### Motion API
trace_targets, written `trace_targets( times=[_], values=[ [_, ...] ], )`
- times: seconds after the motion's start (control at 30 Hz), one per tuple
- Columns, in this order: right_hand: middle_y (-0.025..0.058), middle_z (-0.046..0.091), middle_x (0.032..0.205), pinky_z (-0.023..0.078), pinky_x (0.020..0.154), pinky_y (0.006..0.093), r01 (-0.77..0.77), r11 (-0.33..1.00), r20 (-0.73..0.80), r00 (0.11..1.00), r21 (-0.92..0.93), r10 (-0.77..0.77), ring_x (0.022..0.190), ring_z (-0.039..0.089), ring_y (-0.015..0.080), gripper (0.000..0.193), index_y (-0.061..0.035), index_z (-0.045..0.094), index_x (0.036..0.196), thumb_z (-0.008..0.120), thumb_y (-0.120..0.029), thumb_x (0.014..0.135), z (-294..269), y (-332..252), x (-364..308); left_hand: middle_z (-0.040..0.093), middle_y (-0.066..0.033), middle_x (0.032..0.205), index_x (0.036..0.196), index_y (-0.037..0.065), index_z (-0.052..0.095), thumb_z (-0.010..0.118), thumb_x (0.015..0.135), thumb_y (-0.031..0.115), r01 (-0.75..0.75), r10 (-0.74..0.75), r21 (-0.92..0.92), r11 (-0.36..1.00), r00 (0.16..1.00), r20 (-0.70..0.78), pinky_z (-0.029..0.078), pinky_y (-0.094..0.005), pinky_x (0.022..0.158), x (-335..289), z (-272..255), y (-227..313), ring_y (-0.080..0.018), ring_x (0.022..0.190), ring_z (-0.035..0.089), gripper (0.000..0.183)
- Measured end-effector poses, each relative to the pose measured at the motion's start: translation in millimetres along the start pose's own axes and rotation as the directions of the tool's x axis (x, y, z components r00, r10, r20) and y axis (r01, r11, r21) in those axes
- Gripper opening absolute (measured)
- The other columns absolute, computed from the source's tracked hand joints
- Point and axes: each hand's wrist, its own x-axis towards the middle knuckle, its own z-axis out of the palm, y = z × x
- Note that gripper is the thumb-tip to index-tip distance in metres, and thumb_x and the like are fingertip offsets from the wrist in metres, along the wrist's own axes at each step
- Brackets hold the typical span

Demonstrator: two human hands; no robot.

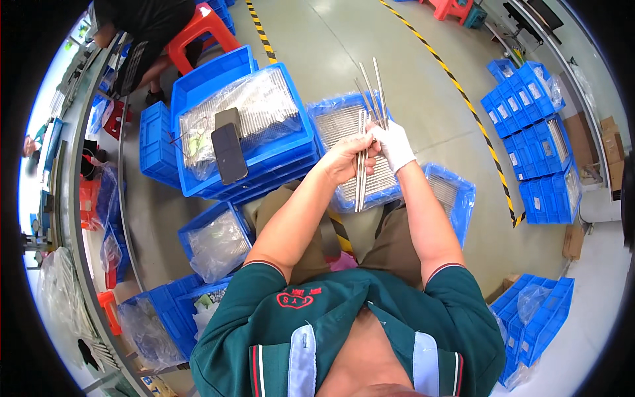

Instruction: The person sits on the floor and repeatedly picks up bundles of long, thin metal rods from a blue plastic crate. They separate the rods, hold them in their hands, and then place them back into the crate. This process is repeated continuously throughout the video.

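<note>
My bare left hand (344, 159) is closed round a few thin metal rods (360, 188), which stand nearly upright in the picture. Right beside it, my right hand (397, 149) in a white glove grips several more rods (380, 83) that fan out away from me. The two hands touch or nearly touch at the fingers. Below them sits a blue crate lined with clear plastic, filled with rows of similar rods (337, 126). My forearms partly hide a second blue crate (466, 192) to the right, which also holds rods.
At the left, stacked blue crates (291, 142) carry bagged rods, with a dark phone (229, 153) on top. More crates (539, 155) stand at the far right. A person sits near a red stool (202, 30) at the upper left. Yellow-black tape (456, 86) crosses the floor.
</note>
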Motion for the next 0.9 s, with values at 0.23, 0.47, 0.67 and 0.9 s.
trace_targets(
  times=[0.23,0.47,0.67,0.9],
  values=[
    [0.0038,0.058,0.059,0.039,0.050,0.0253,0.190,0.922,-0.130,0.961,-0.336,-0.245,0.050,0.048,0.0097,0.026,-0.0042,0.059,0.085,0.052,-0.029,0.092,-15,29,7,0.058,-0.0066,0.076,0.086,0.003,0.059,0.058,0.090,0.029,-0.261,0.268,0.066,0.963,0.902,-0.339,0.055,-0.0418,0.069,0,4,17,-0.0215,0.070,0.062,0.027],
    [0.0012,0.055,0.058,0.031,0.040,0.0196,0.089,0.975,0.023,0.996,-0.202,-0.087,0.044,0.041,0.0052,0.016,-0.0059,0.055,0.087,0.051,-0.021,0.092,-7,13,-24,0.049,0.0001,0.069,0.088,0.004,0.059,0.057,0.091,0.029,-0.460,0.454,0.116,0.881,0.745,-0.489,0.044,-0.0268,0.048,-2,-13,42,-0.0104,0.055,0.049,0.025],
    [0.0015,0.056,0.060,0.040,0.051,0.0231,0.088,0.969,0.036,0.996,-0.232,-0.082,0.053,0.050,0.0075,0.013,-0.0035,0.057,0.088,0.055,-0.016,0.091,1,6,-35,0.047,0.0001,0.068,0.092,0.003,0.059,0.058,0.091,0.028,-0.457,0.445,0.075,0.886,0.797,-0.408,0.041,-0.0256,0.046,-3,-4,36,-0.0098,0.053,0.046,0.025],
    [0.0029,0.056,0.064,0.042,0.055,0.0250,0.142,0.957,-0.031,0.987,-0.253,-0.155,0.059,0.053,0.0084,0.015,-0.0015,0.058,0.090,0.058,-0.017,0.089,8,6,-32,0.045,0.0029,0.065,0.086,0.004,0.059,0.057,0.091,0.028,-0.313,0.440,0.336,0.888,0.791,-0.426,0.033,-0.0223,0.042,7,0,21,-0.0064,0.048,0.040,0.024]
  ],
)
